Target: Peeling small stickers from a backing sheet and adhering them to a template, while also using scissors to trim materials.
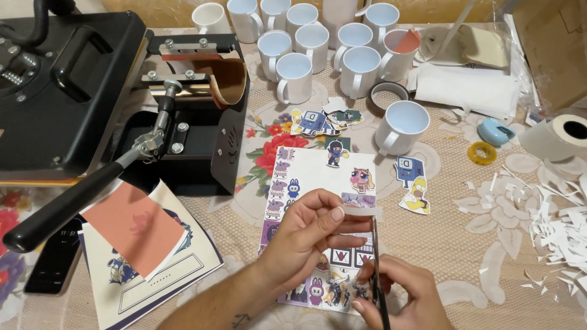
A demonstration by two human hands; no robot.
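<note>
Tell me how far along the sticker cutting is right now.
Done: several cut-out cartoon figures lie by the white mugs, with paper scraps at the right. In hand: the left hand holds a paper strip while the right hand works the scissors. Left: the printed sheet still carries many uncut figures.

Both forearms are bare with no sleeves, the left hand (306, 235) and right hand (397, 293) wear no rings or gloves, and a small dark tattoo (240, 319) marks the left forearm.
</note>
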